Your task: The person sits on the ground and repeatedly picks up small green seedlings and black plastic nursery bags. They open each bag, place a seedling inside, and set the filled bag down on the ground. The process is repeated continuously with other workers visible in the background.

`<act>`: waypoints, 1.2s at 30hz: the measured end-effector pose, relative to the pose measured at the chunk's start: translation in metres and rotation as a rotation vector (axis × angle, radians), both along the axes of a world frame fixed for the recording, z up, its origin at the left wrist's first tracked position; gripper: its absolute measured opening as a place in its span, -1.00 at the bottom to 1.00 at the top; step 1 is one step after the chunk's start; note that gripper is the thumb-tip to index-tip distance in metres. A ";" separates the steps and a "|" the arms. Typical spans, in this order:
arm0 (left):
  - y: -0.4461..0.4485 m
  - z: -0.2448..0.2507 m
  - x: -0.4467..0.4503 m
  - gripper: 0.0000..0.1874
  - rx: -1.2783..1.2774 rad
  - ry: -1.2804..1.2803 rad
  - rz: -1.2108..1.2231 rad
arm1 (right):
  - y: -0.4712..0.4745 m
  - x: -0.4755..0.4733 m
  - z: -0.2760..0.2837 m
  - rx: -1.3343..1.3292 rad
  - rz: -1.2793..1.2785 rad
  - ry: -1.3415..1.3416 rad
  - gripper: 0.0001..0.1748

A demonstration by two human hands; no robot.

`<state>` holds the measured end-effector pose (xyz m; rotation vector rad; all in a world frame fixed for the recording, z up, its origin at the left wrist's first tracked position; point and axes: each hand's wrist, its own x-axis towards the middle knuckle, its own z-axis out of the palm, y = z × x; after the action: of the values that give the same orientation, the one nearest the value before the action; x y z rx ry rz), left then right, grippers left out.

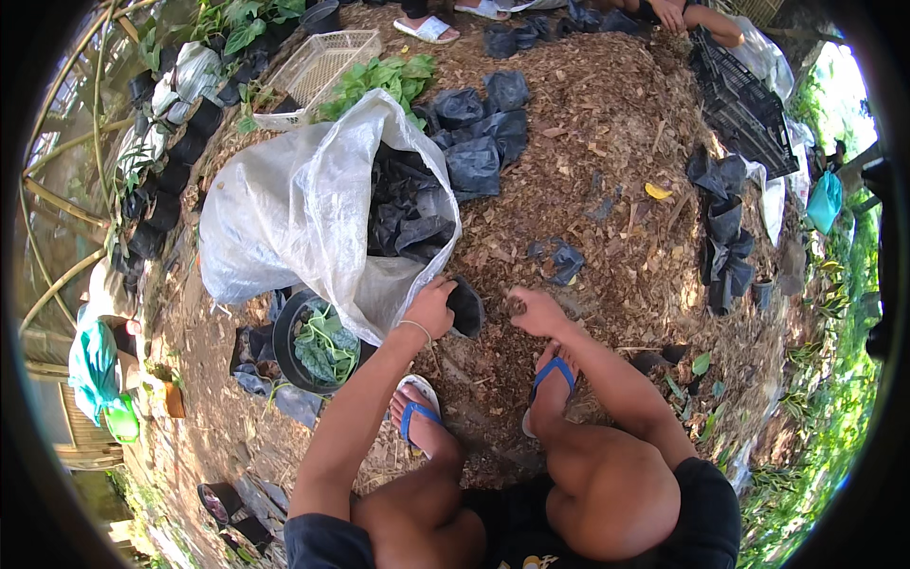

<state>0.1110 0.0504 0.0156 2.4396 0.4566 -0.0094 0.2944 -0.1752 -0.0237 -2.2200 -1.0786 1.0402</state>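
Observation:
My left hand (429, 310) grips the rim of a black plastic grow bag (466, 307), whose mouth faces toward my right side. Across from it, my right hand (537, 311) is curled around a clump of brown soil (515, 306), just above the loose leaf mulch (590, 235). Beyond my left hand a big white woven sack (277, 206) lies on its side. Its wide mouth shows crumpled black plastic bags (412, 213) inside. Close to my left forearm stands a round black pot (284, 348) holding green leafy cuttings (325, 348).
Filled black grow bags (476, 142) stand beyond the sack, near leafy seedlings (391, 78) and a cream plastic crate (320, 67). Black crates (743, 107) and more black bags (725, 227) line the right. Another person's hand (668, 14) and sandalled foot (430, 28) appear at the top.

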 end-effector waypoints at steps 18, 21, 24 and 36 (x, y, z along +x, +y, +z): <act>-0.011 -0.009 -0.003 -0.40 -0.070 -0.032 -0.043 | 0.053 -0.037 0.079 0.067 -0.530 1.270 -0.46; -0.015 -0.013 -0.005 -0.40 -0.052 -0.009 -0.050 | 0.057 -0.047 0.079 0.050 -0.601 1.165 -0.47; -0.015 -0.012 -0.003 -0.39 -0.065 0.007 -0.055 | 0.063 -0.052 0.094 -0.007 -0.610 0.989 -0.36; -0.011 -0.008 -0.011 -0.37 -0.065 0.110 -0.006 | 0.041 -0.001 0.043 0.054 -0.092 -0.195 -0.35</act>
<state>0.0995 0.0392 0.0078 2.3842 0.4900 -0.1594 0.2934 -0.1342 0.0192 -2.3407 -1.0597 0.7595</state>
